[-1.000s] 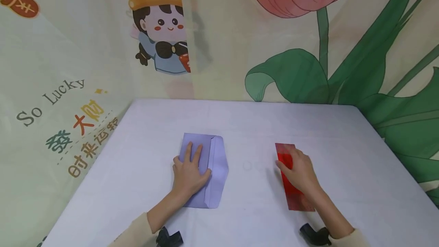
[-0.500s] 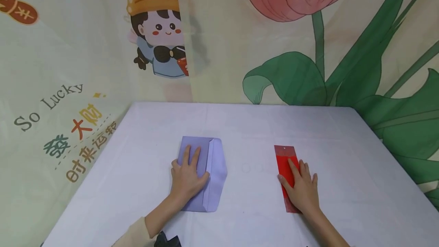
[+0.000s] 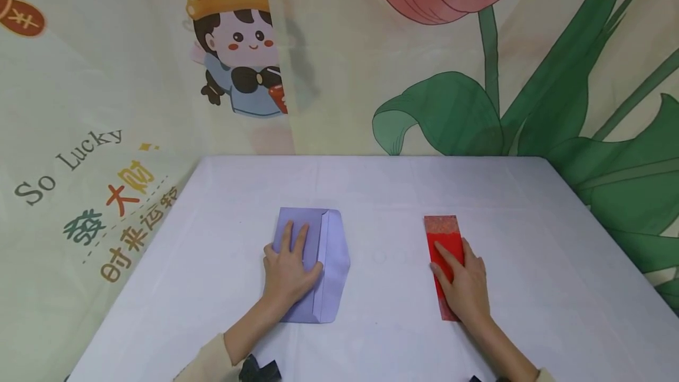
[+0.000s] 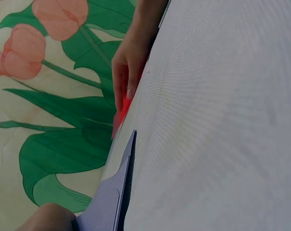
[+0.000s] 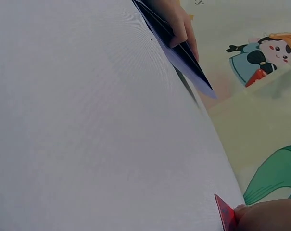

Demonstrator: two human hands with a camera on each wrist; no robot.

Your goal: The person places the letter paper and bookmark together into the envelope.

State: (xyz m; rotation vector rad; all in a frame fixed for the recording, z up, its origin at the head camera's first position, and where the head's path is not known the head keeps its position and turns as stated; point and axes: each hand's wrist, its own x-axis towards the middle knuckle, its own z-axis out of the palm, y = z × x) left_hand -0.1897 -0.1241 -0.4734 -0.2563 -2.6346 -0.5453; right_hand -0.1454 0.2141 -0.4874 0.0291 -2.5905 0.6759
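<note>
A lavender paper envelope [image 3: 331, 258] lies upright on the table, its pointed flap opened out to the right. My left hand [image 3: 289, 273] rests on its left part with the fingers spread. To the right is a narrow red card-like strip [image 3: 444, 243] with a duller, speckled band at its top end; its exact kind is unclear. My right hand [image 3: 467, 287] rests across the strip's lower right, fingers extended over it, the thumb on its left side. In the left wrist view, the right hand's fingers [image 4: 123, 79] point down along the red strip [image 4: 123, 113].
Both items lie on a white-covered table [image 3: 382, 193]. Behind it hangs a printed backdrop [image 3: 339, 75] with a cartoon figure, a tulip and lettering. Black wrist mounts [image 3: 260, 370] show at the bottom edge.
My right hand has shifted from the strip's upper right edge down onto its face, fingers now spread over it. The strip's top band looks lighter. My left hand stays on the envelope.
</note>
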